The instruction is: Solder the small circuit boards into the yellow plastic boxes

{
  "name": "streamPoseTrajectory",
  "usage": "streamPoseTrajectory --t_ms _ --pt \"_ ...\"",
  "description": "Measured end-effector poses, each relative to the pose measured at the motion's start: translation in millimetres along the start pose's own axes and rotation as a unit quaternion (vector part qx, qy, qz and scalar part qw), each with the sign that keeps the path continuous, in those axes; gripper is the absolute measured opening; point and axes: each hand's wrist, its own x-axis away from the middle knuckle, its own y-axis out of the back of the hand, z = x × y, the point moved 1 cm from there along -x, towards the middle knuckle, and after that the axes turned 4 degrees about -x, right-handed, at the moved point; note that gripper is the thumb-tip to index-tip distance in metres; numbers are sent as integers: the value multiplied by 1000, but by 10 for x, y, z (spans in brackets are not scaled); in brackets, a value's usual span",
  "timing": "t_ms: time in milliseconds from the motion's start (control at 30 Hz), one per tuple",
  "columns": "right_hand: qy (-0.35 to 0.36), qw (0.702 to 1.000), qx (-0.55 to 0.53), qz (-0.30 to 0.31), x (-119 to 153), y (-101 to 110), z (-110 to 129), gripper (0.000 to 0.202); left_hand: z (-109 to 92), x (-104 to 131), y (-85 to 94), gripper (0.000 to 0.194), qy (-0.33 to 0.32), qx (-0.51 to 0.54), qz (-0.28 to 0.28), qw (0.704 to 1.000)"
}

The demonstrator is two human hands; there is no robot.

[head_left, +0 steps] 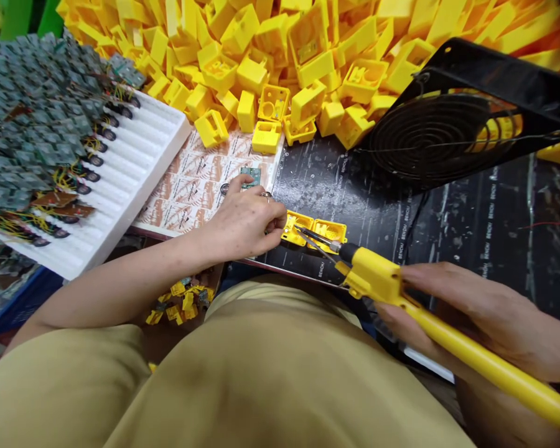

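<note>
My right hand [485,311] is wrapped round a yellow soldering gun [378,274] with a dark metal barrel and a thin guide tube below it. Its tip reaches into the left half of an opened yellow plastic case [329,233], which lies near the bench edge. At that half's left side, the thumb and forefinger of my left hand [249,218] are pinched together; what they hold is hidden. Another finger of this hand stretches to a small green circuit board [251,177]. Beside the board is a small round dark part [224,189], partly covered by the hand.
Yellow cases [261,56] are heaped across the back. A black fan [448,124] stands at right. On the left, a white foam tray [135,162] bears many grey-green boards with wires [42,118]. More yellow pieces [182,302] lie below the bench edge.
</note>
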Motion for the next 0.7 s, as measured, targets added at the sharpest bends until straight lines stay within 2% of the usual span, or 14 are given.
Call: streamPoseTrajectory --t_ms 100,300,400,500,600,700 --pt "61 997 -24 32 -84 -32 41 35 -3 -14 9 13 -8 -6 1 1000" --pt "94 994 15 50 -118 -22 90 11 -11 -32 10 18 -13 -19 3 1000" --pt "129 989 33 71 -194 -36 110 14 -23 -54 14 20 -21 -32 8 999" --pt "132 989 14 71 -221 -4 112 11 -30 -76 19 21 -24 -44 14 999" --pt "117 990 14 83 -195 32 90 16 -30 -89 17 21 -24 -50 18 998" --pt "139 987 19 76 -164 18 80 15 -29 -94 11 19 -30 -56 17 998"
